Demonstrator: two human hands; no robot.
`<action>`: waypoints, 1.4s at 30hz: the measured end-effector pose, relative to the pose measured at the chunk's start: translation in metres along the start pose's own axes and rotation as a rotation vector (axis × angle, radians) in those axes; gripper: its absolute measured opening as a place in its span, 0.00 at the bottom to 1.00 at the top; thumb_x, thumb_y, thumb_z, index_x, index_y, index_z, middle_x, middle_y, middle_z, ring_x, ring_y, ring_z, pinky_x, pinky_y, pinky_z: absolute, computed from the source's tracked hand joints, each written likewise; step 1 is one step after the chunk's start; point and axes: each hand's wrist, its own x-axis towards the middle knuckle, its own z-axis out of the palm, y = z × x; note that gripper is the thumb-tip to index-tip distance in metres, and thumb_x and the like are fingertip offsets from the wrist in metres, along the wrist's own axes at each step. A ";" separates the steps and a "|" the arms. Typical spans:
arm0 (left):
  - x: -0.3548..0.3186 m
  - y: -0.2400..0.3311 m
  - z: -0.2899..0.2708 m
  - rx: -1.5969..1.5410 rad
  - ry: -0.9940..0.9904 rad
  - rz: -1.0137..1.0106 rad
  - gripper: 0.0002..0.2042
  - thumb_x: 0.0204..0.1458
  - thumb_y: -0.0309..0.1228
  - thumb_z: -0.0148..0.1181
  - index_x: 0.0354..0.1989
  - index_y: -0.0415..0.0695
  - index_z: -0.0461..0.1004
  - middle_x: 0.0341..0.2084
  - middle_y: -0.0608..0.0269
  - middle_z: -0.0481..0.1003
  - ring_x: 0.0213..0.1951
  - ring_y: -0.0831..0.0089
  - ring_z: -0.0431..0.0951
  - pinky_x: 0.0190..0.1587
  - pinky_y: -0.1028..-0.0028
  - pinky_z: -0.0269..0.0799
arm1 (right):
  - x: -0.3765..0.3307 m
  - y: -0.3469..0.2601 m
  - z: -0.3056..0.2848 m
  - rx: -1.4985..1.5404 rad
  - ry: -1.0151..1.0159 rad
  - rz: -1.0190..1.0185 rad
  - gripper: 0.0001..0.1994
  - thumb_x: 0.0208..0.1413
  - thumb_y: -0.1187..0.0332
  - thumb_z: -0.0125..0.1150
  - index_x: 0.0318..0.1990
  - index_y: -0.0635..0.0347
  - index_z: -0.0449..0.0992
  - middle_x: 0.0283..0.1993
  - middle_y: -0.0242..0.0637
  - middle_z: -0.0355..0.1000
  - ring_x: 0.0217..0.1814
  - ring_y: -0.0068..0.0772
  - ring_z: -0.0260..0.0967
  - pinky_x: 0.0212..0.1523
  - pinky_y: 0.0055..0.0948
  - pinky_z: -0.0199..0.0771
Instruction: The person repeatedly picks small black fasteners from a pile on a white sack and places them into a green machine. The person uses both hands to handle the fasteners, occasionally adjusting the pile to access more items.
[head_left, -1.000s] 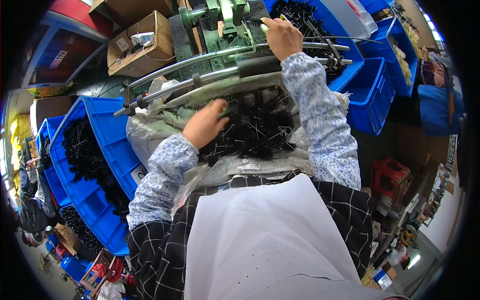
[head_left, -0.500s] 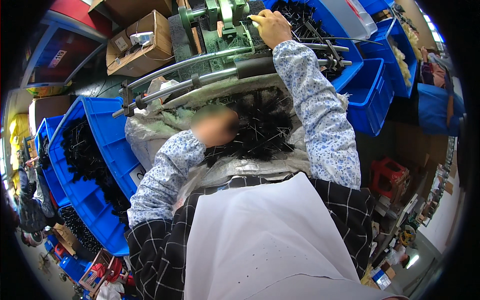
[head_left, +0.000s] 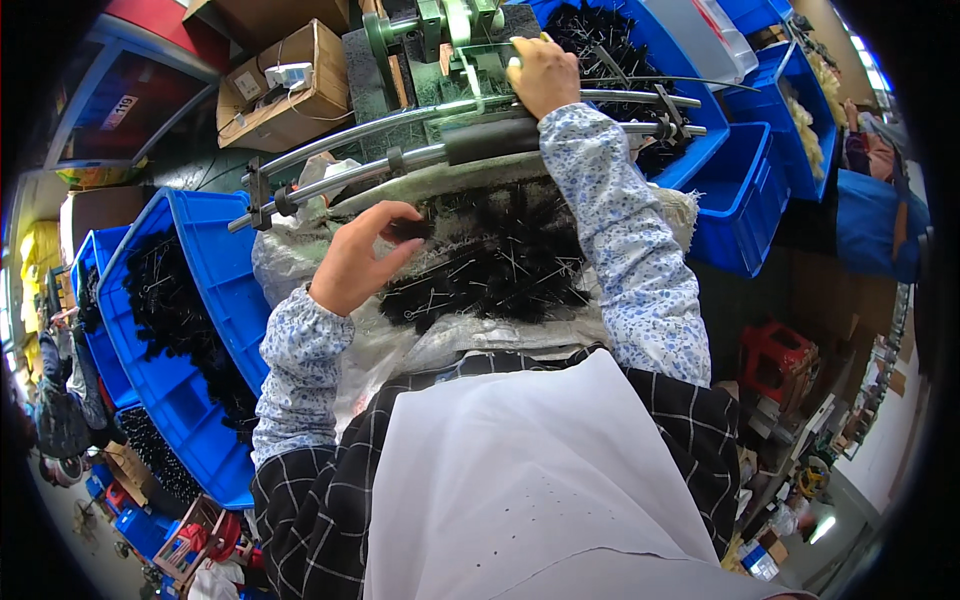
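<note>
Blue bins (head_left: 200, 300) flank cluttered workshop; left hand (head_left: 355, 262) fingers pinched on black brush (head_left: 412, 229), centre frame; right hand (head_left: 542, 72) grips green machine (head_left: 440, 30), upper centre.

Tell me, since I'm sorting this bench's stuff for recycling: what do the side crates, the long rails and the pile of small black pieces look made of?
The blue crates look like moulded plastic: uniform colour, smooth glossy walls. The rails look like bare metal, grey with bright glints. The black brush-like pieces seem to be dark bristles on thin shiny wire stems, though the bristle material is unclear.
</note>
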 end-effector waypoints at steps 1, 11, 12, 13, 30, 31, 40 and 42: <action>0.000 -0.001 -0.002 0.000 0.003 0.000 0.15 0.45 0.22 0.62 0.43 0.42 0.70 0.34 0.63 0.74 0.35 0.74 0.72 0.40 0.76 0.68 | 0.001 -0.011 0.000 -0.008 0.007 0.001 0.15 0.45 0.64 0.55 0.43 0.56 0.75 0.38 0.38 0.74 0.46 0.41 0.69 0.44 0.42 0.65; 0.006 0.004 -0.004 0.042 0.069 0.134 0.15 0.46 0.19 0.59 0.44 0.41 0.70 0.44 0.59 0.70 0.44 0.71 0.72 0.46 0.74 0.69 | 0.003 -0.024 -0.004 -0.119 0.000 -0.005 0.14 0.46 0.63 0.55 0.41 0.51 0.76 0.36 0.36 0.74 0.46 0.38 0.69 0.42 0.41 0.63; 0.005 0.003 -0.005 0.038 0.093 0.129 0.14 0.46 0.19 0.59 0.43 0.41 0.70 0.43 0.59 0.71 0.43 0.70 0.73 0.45 0.74 0.69 | 0.002 -0.015 -0.007 -0.114 -0.023 -0.007 0.14 0.46 0.63 0.56 0.43 0.51 0.76 0.36 0.36 0.74 0.46 0.37 0.69 0.42 0.42 0.63; 0.005 0.002 -0.006 0.028 0.107 0.132 0.14 0.46 0.20 0.59 0.43 0.41 0.70 0.41 0.59 0.71 0.42 0.69 0.73 0.45 0.73 0.70 | 0.002 0.001 -0.007 -0.101 -0.039 0.018 0.15 0.46 0.62 0.57 0.44 0.52 0.75 0.38 0.36 0.75 0.49 0.37 0.69 0.45 0.41 0.62; 0.035 0.002 0.023 -0.130 0.080 0.138 0.12 0.48 0.19 0.57 0.42 0.38 0.68 0.43 0.57 0.73 0.45 0.72 0.74 0.49 0.74 0.70 | -0.001 0.051 -0.095 -0.079 0.204 -0.012 0.14 0.51 0.67 0.54 0.46 0.58 0.71 0.38 0.42 0.73 0.38 0.46 0.71 0.38 0.40 0.71; 0.036 0.000 0.030 -0.128 0.137 0.139 0.12 0.48 0.19 0.57 0.42 0.38 0.68 0.43 0.57 0.73 0.45 0.72 0.74 0.48 0.74 0.70 | -0.016 0.027 -0.094 0.103 -0.005 -0.077 0.15 0.52 0.68 0.54 0.47 0.58 0.70 0.40 0.43 0.73 0.39 0.44 0.72 0.39 0.37 0.72; 0.036 -0.001 0.045 -0.109 0.307 0.049 0.15 0.48 0.21 0.58 0.45 0.39 0.63 0.38 0.59 0.73 0.36 0.74 0.76 0.38 0.76 0.72 | -0.069 -0.033 -0.072 0.470 -0.179 -0.083 0.10 0.54 0.65 0.55 0.42 0.55 0.76 0.33 0.41 0.75 0.33 0.39 0.74 0.35 0.35 0.73; 0.030 -0.013 0.051 0.070 0.010 -0.037 0.17 0.49 0.26 0.59 0.46 0.39 0.62 0.39 0.53 0.72 0.36 0.65 0.76 0.39 0.68 0.71 | -0.035 -0.011 -0.054 0.085 -0.020 -0.039 0.10 0.53 0.68 0.55 0.42 0.53 0.76 0.34 0.37 0.75 0.32 0.37 0.73 0.34 0.33 0.73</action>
